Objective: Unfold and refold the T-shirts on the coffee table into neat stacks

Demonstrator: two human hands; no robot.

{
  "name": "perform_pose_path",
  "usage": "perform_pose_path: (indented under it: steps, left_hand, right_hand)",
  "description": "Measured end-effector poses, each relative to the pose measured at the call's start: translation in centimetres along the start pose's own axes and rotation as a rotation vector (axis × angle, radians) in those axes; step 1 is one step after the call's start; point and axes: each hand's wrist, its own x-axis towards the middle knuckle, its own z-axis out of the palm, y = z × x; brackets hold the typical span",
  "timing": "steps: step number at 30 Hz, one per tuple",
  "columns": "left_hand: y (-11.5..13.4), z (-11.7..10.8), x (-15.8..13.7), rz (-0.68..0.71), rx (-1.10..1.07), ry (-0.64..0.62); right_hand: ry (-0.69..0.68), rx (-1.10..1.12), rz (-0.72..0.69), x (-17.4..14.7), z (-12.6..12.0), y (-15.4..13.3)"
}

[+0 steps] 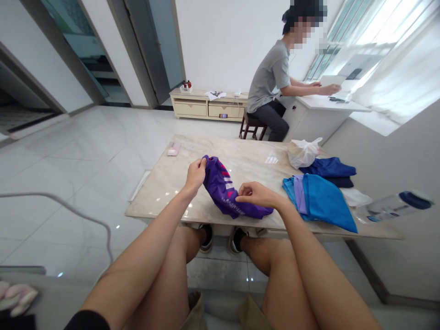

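Observation:
A purple cloth item (220, 190) with pink and white stripes and pale lettering lies bunched near the front edge of the marble-look table (161, 192). Whether it is a garment or a bag I cannot tell. My left hand (196, 174) pinches its upper left end and holds that end raised off the table. My right hand (256, 193) is over the right part of the cloth, fingers loosely curled, with a gap between thumb and forefinger. Right of that hand lies a folded bright blue cloth (326, 199) with a lilac piece (299, 195).
Dark blue folded cloth (330, 167), a white plastic bag (304, 152) and a clear bottle (388, 208) are at the table's right. A pink packet (173, 149) sits at its far left corner. Beyond, a person (271, 73) sits at a white counter (330, 103).

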Motion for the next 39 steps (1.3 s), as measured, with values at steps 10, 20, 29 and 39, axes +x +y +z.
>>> perform_pose_path:
  steps: [10, 20, 29, 39]
  left_hand:
    - [1.5, 1.4, -1.8, 0.037, -0.236, -0.324]
    - [1.6, 0.9, -1.3, -0.046, -0.44, -0.133]
    - [1.0, -0.5, -0.3, -0.083, -0.257, 0.049]
    - [0.7, -0.6, -1.7, -0.216, 0.235, -0.538]
  right_hand:
    - [0.178, -0.098, -0.084, 2.1, 2.4, -0.9]
    - [0.264, -0.218, -0.096, 3.0, 1.7, 0.5]
    - [0.8, 0.057, 0.026, 2.4, 0.1, 0.1]
    - [0.768, 0.053, -0.022, 1.9, 0.1, -0.3]
